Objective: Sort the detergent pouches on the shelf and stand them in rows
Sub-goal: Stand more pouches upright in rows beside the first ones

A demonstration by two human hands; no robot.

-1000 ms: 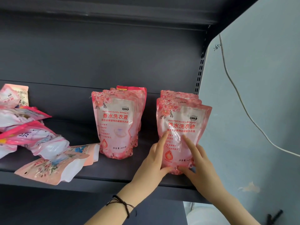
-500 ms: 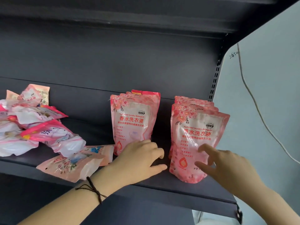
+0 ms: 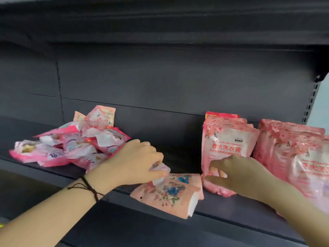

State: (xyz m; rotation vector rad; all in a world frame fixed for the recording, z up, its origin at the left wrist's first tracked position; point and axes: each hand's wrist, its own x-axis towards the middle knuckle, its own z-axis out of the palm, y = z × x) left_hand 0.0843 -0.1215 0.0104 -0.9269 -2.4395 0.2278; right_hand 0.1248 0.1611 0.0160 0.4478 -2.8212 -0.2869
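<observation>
Two hands (image 3: 135, 161) at flat pouch (image 3: 170, 193)

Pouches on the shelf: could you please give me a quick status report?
Left hand closing on the flat floral pouch at the shelf front. Right hand open beside the standing row. Unsorted heap lies left; nothing blocking.

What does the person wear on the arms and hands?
Both forearms are bare, with no sleeves or gloves in view. The left wrist carries a thin dark braided cord bracelet with loose strands. The right hand shows no ring or band.
</observation>
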